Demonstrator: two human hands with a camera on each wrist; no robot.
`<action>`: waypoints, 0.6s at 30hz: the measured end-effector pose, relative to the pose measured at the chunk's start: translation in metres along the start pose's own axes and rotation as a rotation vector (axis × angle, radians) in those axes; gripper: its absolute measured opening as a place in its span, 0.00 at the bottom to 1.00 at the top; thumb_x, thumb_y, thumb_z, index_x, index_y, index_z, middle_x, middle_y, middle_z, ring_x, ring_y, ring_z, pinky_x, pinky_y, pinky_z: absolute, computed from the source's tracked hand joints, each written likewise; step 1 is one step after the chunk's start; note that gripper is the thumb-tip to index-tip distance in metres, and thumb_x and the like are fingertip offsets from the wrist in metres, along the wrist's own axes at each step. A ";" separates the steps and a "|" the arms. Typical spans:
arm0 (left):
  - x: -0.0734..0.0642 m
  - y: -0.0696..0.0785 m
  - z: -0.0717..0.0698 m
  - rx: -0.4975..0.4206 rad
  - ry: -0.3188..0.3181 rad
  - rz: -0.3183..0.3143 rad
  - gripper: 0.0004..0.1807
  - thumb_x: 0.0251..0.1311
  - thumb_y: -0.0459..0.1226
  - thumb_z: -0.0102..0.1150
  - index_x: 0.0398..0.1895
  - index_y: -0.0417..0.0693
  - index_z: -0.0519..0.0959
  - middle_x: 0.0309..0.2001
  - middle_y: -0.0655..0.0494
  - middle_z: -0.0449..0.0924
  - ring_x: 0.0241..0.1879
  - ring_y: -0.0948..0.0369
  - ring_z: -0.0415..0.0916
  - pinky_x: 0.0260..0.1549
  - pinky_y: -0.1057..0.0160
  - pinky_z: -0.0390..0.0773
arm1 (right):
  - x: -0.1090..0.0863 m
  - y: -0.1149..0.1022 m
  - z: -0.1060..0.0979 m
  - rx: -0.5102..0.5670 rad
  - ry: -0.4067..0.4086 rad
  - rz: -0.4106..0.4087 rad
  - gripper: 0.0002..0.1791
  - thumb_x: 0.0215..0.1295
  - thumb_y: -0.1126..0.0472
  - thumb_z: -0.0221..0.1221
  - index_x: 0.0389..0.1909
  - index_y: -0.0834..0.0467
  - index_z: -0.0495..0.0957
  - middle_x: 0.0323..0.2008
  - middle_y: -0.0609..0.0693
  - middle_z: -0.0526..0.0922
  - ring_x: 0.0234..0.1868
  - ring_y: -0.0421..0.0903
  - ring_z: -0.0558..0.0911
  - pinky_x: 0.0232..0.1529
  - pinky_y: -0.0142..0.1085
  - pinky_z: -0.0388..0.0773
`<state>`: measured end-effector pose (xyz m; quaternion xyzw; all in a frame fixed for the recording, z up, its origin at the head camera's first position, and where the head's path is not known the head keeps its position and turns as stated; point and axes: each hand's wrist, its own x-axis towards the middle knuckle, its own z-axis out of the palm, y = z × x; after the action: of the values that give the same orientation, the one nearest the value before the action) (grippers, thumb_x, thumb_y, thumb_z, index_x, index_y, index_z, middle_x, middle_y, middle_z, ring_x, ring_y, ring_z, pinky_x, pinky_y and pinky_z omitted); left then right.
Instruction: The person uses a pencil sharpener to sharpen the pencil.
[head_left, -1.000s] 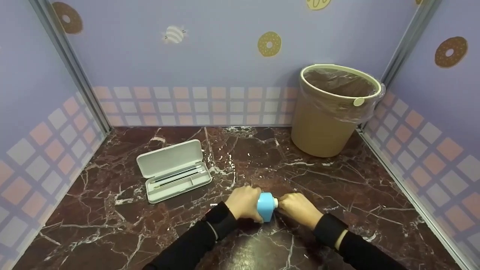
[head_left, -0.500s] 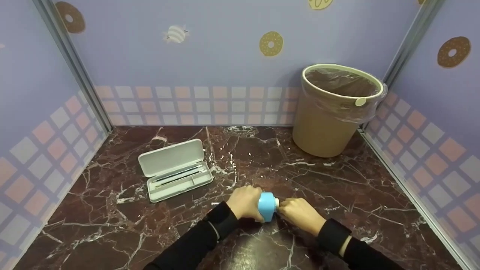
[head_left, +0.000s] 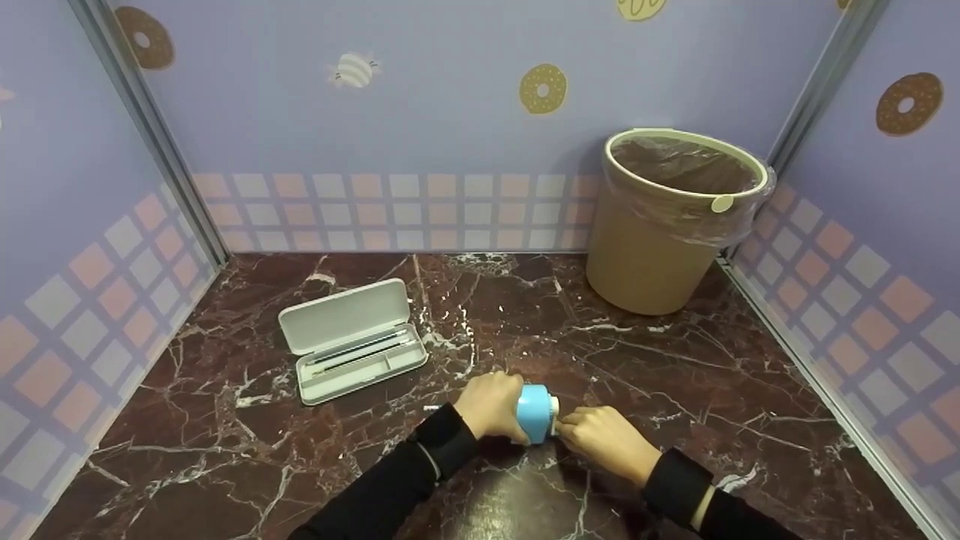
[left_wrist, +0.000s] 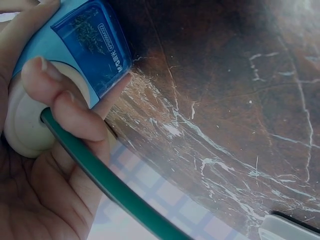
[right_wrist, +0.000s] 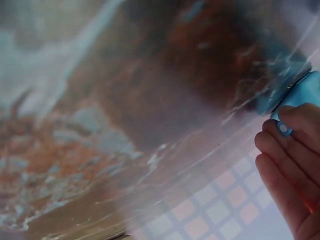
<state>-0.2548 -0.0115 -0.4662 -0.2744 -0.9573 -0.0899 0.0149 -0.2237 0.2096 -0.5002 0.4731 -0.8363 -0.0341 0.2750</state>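
Plainly, the left hand (head_left: pixel 487 405) gripped the blue sharpener (head_left: pixel 533 415), a green pencil (left_wrist: pixel 107 180) jutting from it, and the right hand (head_left: pixel 609 441) pinched the crank knob (right_wrist: pixel 283 128) over the marbled table (head_left: pixel 225 465); beyond stood an open pencil case (head_left: pixel 345 319) and a lined bin (head_left: pixel 645 259).

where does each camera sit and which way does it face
Head: worn on the head, facing forward and down over the table; the left hand, right hand and black sleeves show.
Left wrist: on that wrist, facing the sharpener and green pencil; the left hand shows.
Right wrist: on that wrist, mostly facing the table; the right hand shows, pinching a knob.
Shared: head and left wrist both show the sharpener.
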 end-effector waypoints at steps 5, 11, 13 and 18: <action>0.001 0.001 0.000 0.003 0.001 0.000 0.34 0.28 0.55 0.84 0.37 0.47 0.82 0.33 0.54 0.84 0.32 0.58 0.81 0.29 0.60 0.81 | -0.002 -0.003 -0.008 0.011 0.030 -0.017 0.12 0.47 0.63 0.73 0.22 0.50 0.77 0.21 0.39 0.81 0.21 0.36 0.76 0.21 0.29 0.70; 0.001 0.001 0.000 0.003 0.020 0.007 0.33 0.27 0.54 0.85 0.37 0.47 0.82 0.32 0.54 0.85 0.31 0.57 0.82 0.28 0.58 0.81 | -0.003 -0.005 -0.019 0.043 0.034 -0.022 0.11 0.49 0.65 0.73 0.24 0.51 0.78 0.24 0.39 0.83 0.23 0.35 0.78 0.22 0.28 0.72; 0.001 0.001 0.000 0.005 0.014 0.005 0.34 0.27 0.54 0.85 0.37 0.47 0.82 0.33 0.54 0.85 0.32 0.57 0.82 0.28 0.58 0.82 | -0.003 -0.006 -0.023 0.043 0.036 -0.028 0.11 0.49 0.64 0.73 0.25 0.51 0.79 0.24 0.39 0.84 0.23 0.35 0.78 0.23 0.28 0.73; 0.002 0.001 -0.001 0.007 -0.005 -0.003 0.34 0.27 0.54 0.85 0.38 0.46 0.82 0.34 0.53 0.85 0.33 0.57 0.82 0.29 0.58 0.82 | 0.000 -0.005 -0.031 0.044 0.040 -0.044 0.11 0.48 0.61 0.76 0.27 0.52 0.82 0.26 0.39 0.86 0.25 0.35 0.81 0.26 0.28 0.76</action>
<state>-0.2556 -0.0099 -0.4646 -0.2729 -0.9581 -0.0859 0.0132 -0.2047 0.2134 -0.4759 0.4981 -0.8204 -0.0122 0.2804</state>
